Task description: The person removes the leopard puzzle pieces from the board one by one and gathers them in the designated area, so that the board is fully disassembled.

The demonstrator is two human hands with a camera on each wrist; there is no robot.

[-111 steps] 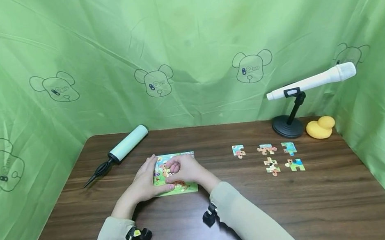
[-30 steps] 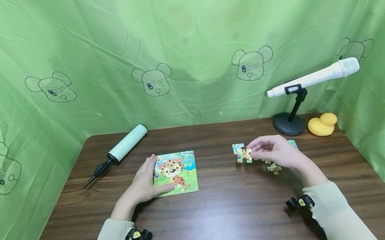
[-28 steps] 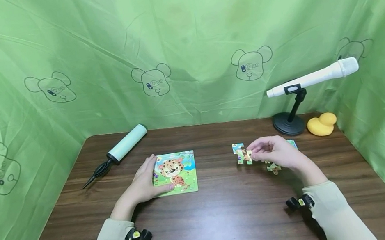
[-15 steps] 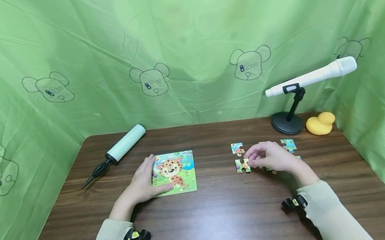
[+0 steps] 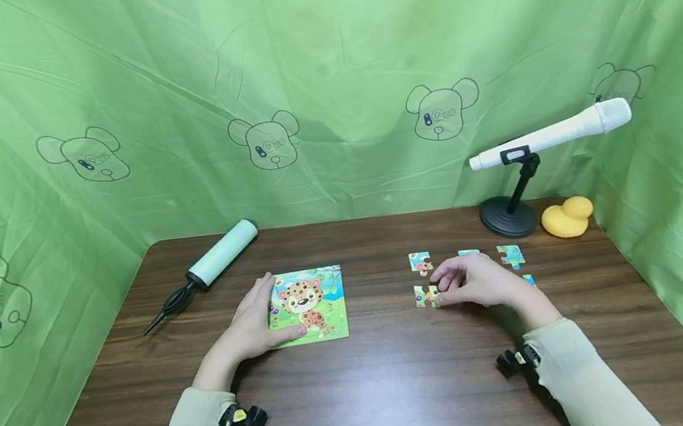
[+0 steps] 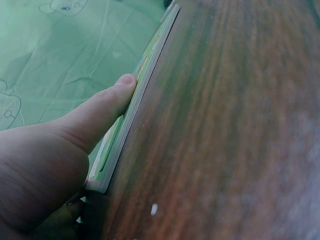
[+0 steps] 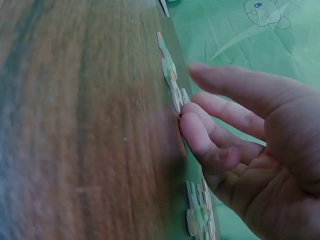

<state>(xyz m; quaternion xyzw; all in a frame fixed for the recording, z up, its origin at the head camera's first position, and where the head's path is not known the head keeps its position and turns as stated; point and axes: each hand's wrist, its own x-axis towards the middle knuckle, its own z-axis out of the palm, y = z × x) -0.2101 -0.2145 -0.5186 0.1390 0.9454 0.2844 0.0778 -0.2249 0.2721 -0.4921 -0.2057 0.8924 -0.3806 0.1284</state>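
My left hand [image 5: 251, 327] rests over the left side of a square puzzle board [image 5: 328, 303] with a spotted leopard cub picture. Its thumb [image 6: 107, 102] lies on the board's face, the fingers straight along the left edge. To the right, my right hand [image 5: 481, 284] hovers low with loosely bent fingers. Just left of its fingertips, a green and yellow jigsaw piece [image 5: 421, 295] lies flat on the table; thumb and fingers stand apart in the right wrist view. Another piece [image 5: 419, 262] lies behind it. Several pieces are partly hidden by this hand, including a blue one [image 5: 469, 252].
A blue jigsaw piece [image 5: 510, 255] lies further right on the wooden table [image 5: 370, 407]. Behind stand a white microphone [image 5: 552, 136] on a black stand and a yellow rubber duck [image 5: 567, 217]. A pale blue hand pump [image 5: 223, 254] lies back left. Green curtain [image 5: 322, 83] surrounds the table.
My right hand went from the board to the loose pieces with a jigsaw piece, moved it slightly left and forward toward me, and let it go on the table. The left hand stayed put.
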